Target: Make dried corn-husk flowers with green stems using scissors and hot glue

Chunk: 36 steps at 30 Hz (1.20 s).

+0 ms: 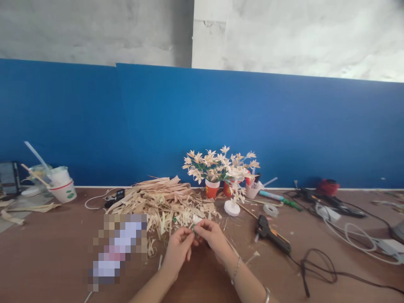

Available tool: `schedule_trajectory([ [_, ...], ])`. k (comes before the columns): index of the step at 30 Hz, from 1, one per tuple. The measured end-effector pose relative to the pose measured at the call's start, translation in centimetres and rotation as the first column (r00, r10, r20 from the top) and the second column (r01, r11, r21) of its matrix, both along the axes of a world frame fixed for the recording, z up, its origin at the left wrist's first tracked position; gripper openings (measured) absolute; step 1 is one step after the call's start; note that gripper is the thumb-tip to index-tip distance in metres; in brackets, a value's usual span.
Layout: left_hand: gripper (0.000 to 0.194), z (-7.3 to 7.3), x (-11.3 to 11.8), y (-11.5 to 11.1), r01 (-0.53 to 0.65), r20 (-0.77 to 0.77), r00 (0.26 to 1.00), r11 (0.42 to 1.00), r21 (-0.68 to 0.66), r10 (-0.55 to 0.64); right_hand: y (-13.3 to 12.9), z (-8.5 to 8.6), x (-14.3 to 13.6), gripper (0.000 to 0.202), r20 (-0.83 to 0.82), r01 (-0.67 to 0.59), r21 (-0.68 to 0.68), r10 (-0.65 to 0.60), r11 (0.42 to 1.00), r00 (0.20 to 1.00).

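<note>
Both my hands meet in front of a heap of dry, pale husk strips (158, 200). My left hand (179, 248) has its thumb and fingers pinched at a small green piece (194, 229). Pinched at that same spot is my right hand (213, 236), with a bracelet on its wrist. A small whitish petal-like piece (197, 219) shows just above the fingertips. Behind the hands, pale flowers (210, 162) on green stems stand in a red cup (212, 189). One more flower bunch (238, 191) rises from a round white base (232, 208).
A black glue gun (273, 236) with its cable lies on the right, near a tape roll (270, 210). White cords (353, 235) and a red object (328, 187) are further right. At left are a white cup (65, 190) and a blurred-out object (118, 248). A blue partition (151, 122) stands behind.
</note>
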<state>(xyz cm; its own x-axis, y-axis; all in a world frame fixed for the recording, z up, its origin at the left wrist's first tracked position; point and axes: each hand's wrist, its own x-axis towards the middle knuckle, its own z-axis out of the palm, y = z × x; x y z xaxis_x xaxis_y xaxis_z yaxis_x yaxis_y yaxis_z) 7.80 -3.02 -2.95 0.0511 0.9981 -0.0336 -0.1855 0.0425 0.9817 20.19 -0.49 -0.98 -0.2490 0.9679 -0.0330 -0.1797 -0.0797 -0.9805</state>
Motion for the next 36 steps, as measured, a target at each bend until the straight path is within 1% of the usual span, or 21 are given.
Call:
schedule_trajectory([
  [5, 0.024, -0.2, 0.0, 0.0, -0.004, -0.012, 1.0, 1.0, 0.015, 0.004, 0.1, -0.1, 0.0, 0.034, 0.002, 0.03, -0.019, -0.03, 0.999, 1.0],
  [9, 0.025, -0.2, 0.1, -0.1, -0.015, -0.033, 0.999, 0.999, 0.03, 0.016, 0.1, -0.3, -0.2, 0.034, 0.007, 0.026, -0.006, -0.026, 1.0, 1.0],
  [13, 0.027, 0.1, 0.1, -0.2, -0.044, -0.078, 0.996, 0.997, 0.062, 0.049, -0.1, -0.1, -0.5, 0.036, -0.005, 0.047, 0.004, -0.046, 0.999, 0.999],
  [17, 0.026, 0.6, 0.1, -0.6, -0.047, -0.117, 0.991, 0.995, 0.093, 0.058, -0.3, 0.0, -0.7, 0.037, -0.033, 0.071, -0.003, -0.071, 0.997, 0.997],
  [21, 0.026, 0.6, 0.1, -0.7, -0.047, -0.139, 0.988, 0.993, 0.104, 0.062, -0.2, -0.3, -0.8, 0.037, -0.081, 0.068, -0.017, -0.069, 0.998, 0.994],
  [26, 0.027, 0.3, 0.0, -0.4, -0.076, -0.108, 0.991, 0.993, 0.088, 0.085, -0.1, -0.9, -0.7, 0.038, -0.071, 0.06, 0.025, -0.058, 0.998, 0.996],
  [28, 0.028, 0.3, -0.1, -0.3, -0.106, -0.091, 0.99, 0.992, 0.069, 0.112, -0.1, -1.0, -0.6, 0.038, -0.031, 0.087, 0.059, -0.085, 0.994, 0.996],
  [29, 0.028, 0.3, -0.1, -0.3, -0.123, -0.088, 0.988, 0.991, 0.061, 0.128, -0.2, -1.0, -0.6, 0.034, 0.003, 0.13, 0.104, -0.131, 0.986, 0.991],
  [31, 0.028, 0.4, -0.2, -0.2, -0.149, -0.099, 0.983, 0.987, 0.054, 0.154, -0.2, -0.9, -0.5, 0.024, 0.074, 0.224, 0.232, -0.247, 0.946, 0.966],
  [32, 0.028, 0.5, -0.3, -0.3, -0.157, -0.107, 0.981, 0.986, 0.055, 0.162, -0.2, -0.8, -0.5, 0.02, 0.106, 0.249, 0.295, -0.291, 0.923, 0.951],
  [34, 0.027, 0.6, -0.3, -0.3, -0.159, -0.12, 0.979, 0.985, 0.063, 0.166, -0.4, -0.7, -0.6, 0.017, 0.163, 0.261, 0.371, -0.34, 0.891, 0.926],
  [36, 0.028, 0.6, -0.2, -0.4, -0.153, -0.13, 0.978, 0.985, 0.075, 0.162, -0.5, -0.6, -0.9, 0.013, 0.204, 0.268, 0.382, -0.363, 0.884, 0.909],
])
